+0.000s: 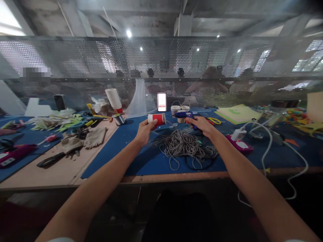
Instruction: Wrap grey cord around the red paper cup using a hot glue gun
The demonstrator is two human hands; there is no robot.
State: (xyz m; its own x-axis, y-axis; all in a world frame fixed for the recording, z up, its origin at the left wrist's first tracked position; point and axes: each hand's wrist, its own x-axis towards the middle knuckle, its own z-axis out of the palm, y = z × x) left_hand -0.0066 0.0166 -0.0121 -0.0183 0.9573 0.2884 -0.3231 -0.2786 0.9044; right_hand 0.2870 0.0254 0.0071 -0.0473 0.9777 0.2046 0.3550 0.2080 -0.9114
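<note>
Curling round a red-and-white paper cup (158, 122), the left hand (143, 131) holds it sideways above the bench (106, 161), probably so one end faces the blue glue gun (184, 115) the right hand (201, 125) has got in a proper pistol grip.

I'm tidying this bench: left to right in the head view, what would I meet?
Beige cloth gloves, tilted white cup stack, red-and-white cup, blue glue gun, yellow-handled scissors, clear dark-lidded jar.
</note>
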